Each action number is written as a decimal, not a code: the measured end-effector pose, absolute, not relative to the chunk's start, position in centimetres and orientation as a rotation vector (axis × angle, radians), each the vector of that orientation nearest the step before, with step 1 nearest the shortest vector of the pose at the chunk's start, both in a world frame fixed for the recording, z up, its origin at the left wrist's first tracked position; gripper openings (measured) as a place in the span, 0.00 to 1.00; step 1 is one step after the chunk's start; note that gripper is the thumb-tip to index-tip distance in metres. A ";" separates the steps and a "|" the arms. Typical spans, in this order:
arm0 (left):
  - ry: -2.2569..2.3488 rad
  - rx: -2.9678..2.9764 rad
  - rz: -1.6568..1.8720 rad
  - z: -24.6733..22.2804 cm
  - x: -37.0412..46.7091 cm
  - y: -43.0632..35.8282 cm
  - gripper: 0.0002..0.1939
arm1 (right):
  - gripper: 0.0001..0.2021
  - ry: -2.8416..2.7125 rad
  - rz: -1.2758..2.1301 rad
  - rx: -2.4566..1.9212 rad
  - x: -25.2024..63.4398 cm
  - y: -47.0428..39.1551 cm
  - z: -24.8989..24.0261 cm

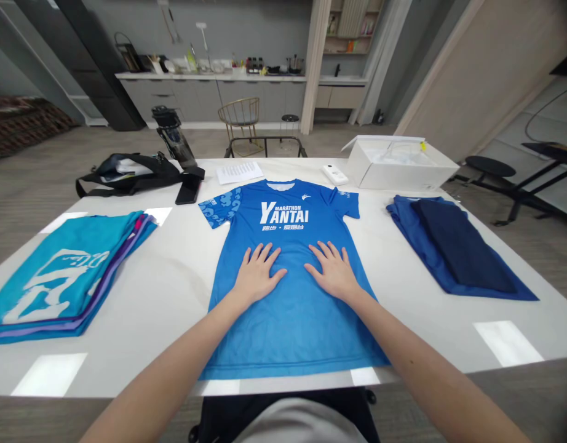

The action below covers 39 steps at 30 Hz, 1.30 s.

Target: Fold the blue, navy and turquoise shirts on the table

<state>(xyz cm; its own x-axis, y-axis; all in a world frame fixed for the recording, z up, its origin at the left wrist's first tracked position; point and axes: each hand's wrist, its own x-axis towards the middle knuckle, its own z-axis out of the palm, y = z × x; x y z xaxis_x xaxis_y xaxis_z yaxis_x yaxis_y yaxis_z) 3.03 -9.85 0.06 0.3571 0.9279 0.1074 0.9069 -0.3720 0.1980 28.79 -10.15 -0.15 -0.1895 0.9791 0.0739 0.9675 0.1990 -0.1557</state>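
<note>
A blue T-shirt (293, 320) with white "Marathon Yantai" lettering lies spread out face up on the white table, its collar at the far side and its hem close to the near edge. My left hand (259, 274) rests flat on the left of the shirt's middle, fingers spread. Opposite it, my right hand (333, 269) lies flat on the right of the middle, its fingers also apart. Both hands touch the cloth just below the lettering and grip nothing. The right sleeve looks slightly bunched near the shoulder.
Folded teal and purple shirts (122, 246) are stacked at the left of the table (173, 277); folded navy clothes (463, 246) lie at the right. Along the back are a black bag (136, 175), a bottle (175, 138), a phone (188, 189), paper (240, 173) and a white box (398, 169).
</note>
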 end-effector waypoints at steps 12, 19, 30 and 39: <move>1.572 2.526 0.267 0.7 1.9 -19.7 0.32 | 0.33 -2.357 0.132 -1.903 30.0 -17.6 0.0; 1.532 2.502 0.275 0.5 1.0 -25.9 0.34 | 0.32 -2.310 0.121 -1.926 32.1 -24.3 -0.4; 1.590 2.455 0.382 2.5 0.1 -24.7 0.29 | 0.23 -2.212 0.192 -1.790 31.6 -25.2 1.3; 1.754 2.419 0.572 3.0 -3.8 -7.9 0.28 | 0.21 -1.963 0.220 -1.772 36.9 -6.7 2.8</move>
<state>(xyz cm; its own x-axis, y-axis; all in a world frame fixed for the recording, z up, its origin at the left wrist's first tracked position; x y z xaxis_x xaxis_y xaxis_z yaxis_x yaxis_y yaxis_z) -3.83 -7.91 3.02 0.2662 0.9332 0.2414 0.8960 -0.3319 0.2951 36.87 -6.70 2.81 -0.0437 0.9692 0.2425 0.8914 0.1474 -0.4286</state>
